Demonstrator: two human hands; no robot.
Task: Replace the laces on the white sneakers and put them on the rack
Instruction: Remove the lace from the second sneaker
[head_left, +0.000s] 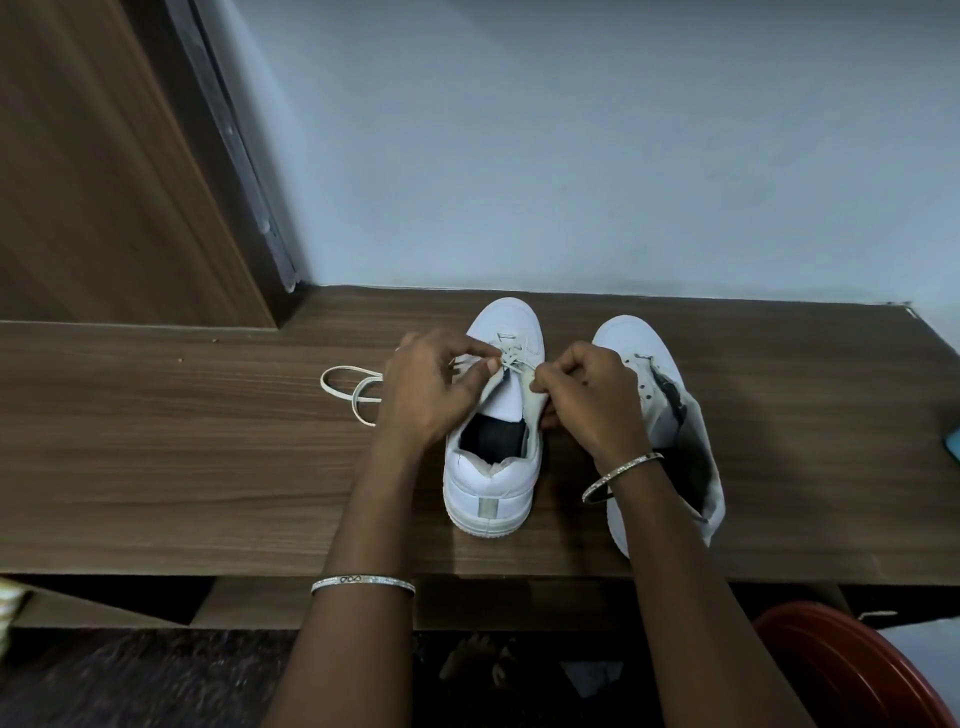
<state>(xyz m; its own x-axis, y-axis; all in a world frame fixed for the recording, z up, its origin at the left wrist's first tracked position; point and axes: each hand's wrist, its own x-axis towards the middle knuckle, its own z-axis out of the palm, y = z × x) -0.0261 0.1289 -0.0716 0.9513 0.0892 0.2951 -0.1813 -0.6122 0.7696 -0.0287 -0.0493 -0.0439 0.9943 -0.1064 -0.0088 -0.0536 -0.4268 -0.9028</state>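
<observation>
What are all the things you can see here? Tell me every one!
sneaker under the hands: one, white, middle of the shelf top.
second sneaker: one, white, to its right, no lace showing.
shoelace: one, white, crossed at the first sneaker's front eyelets, loop on the wood to its left.
wooden shelf top: one, brown, against the wall.
wall: pale blue-grey, behind.
wooden panel: one, brown, far left.
tub: one, red, bottom right, below the shelf.
teal object: one, right edge, cut off.
bangles: two, silver, one on each wrist.
left hand: pinches the shoelace.
right hand: pinches the shoelace.
</observation>
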